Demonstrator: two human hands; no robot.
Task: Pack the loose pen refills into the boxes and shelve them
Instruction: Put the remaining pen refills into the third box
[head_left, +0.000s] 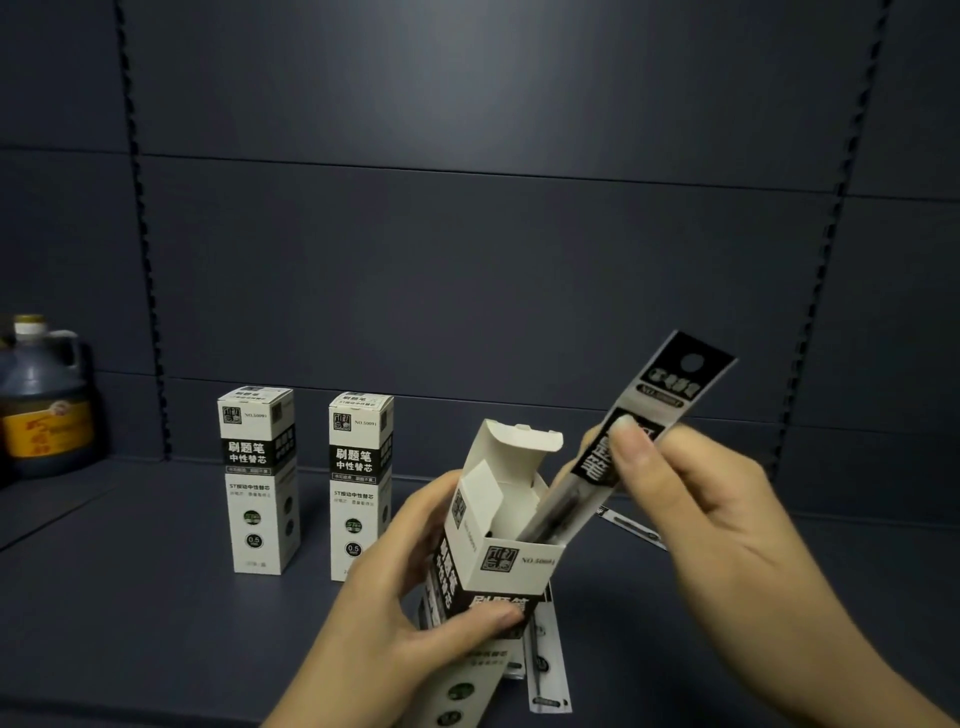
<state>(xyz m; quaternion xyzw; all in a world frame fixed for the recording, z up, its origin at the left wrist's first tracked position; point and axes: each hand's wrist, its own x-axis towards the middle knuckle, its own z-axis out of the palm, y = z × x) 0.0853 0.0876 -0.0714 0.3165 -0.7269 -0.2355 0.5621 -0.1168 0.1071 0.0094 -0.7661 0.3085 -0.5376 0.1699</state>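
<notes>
My left hand (395, 587) grips a white and black refill box (498, 566) whose top flap stands open, held tilted above the shelf. My right hand (696, 499) pinches a packaged pen refill (649, 415) by its middle, and its lower end sits inside the box's open mouth. Two closed refill boxes, one (258, 480) on the left and one (359, 483) beside it, stand upright on the shelf behind my left hand. Loose packaged refills lie on the shelf, one (548, 670) under the held box and one (631, 525) behind my right hand.
The dark shelf board (156, 623) runs across the view, with a dark slotted back panel (467, 260) behind it. A dark bottle with a yellow label (44, 400) stands at the far left on the neighbouring shelf.
</notes>
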